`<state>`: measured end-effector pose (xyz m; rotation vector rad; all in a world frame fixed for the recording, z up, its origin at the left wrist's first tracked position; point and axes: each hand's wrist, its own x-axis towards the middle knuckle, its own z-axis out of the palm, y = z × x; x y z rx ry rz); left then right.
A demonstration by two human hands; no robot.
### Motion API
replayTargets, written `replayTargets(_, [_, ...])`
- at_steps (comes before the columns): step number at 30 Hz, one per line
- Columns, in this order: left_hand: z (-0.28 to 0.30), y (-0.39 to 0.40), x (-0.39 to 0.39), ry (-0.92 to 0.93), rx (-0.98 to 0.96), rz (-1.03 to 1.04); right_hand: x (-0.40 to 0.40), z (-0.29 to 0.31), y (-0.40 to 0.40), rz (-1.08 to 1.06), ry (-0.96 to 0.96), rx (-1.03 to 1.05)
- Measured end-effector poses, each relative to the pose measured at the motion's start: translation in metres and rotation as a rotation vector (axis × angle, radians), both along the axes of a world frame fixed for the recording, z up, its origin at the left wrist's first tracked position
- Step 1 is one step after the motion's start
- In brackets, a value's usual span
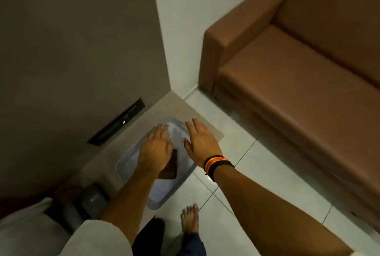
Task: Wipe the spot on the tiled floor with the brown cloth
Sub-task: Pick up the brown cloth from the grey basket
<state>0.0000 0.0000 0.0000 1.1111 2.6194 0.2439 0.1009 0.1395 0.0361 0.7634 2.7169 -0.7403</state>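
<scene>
Both hands hover open, grasping nothing: left hand, right hand over the clear plastic bin. Brown cloth inside looks soft, light; pinch its near corner.

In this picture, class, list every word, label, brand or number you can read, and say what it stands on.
No text can be read.
Dark grey object by the wall: a faint mark, too blurred to read.
Clear bin, brown cloth, wristbands: no lettering visible.
</scene>
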Motion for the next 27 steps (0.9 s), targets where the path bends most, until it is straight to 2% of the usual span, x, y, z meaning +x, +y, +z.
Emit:
replayTargets(2, [-0.043,-0.023,-0.005,-0.100,-0.020,0.146,-0.010,-0.044,-0.019,0.007,-0.070,-0.126])
replayTargets(4, [-0.080,-0.048,-0.006,-0.203,-0.161,0.254,-0.013,-0.083,-0.038,-0.060,-0.157,-0.243])
replayTargets(9, [-0.147,-0.075,-0.010,-0.290,-0.159,0.501,-0.035,-0.157,-0.075,-0.491,-0.238,-0.482])
replayTargets(13, [-0.173,-0.066,-0.013,-0.297,-0.125,0.657,-0.051,-0.191,-0.092,-0.747,-0.246,-0.529])
replayTargets(16, [-0.176,-0.059,-0.022,-0.367,-0.089,0.764,-0.057,-0.202,-0.087,-0.850,-0.256,-0.597])
replayTargets(20, [-0.170,-0.053,-0.029,-0.574,0.052,0.860,-0.056,-0.192,-0.072,-0.959,-0.192,-0.776])
replayTargets(24, [-0.147,-0.041,-0.020,-0.691,0.282,0.796,-0.039,-0.169,-0.053,-1.053,-0.040,-0.880])
replayTargets(27, [-0.121,-0.013,-0.006,-0.721,0.302,0.635,-0.013,-0.149,-0.034,-1.128,0.101,-0.883])
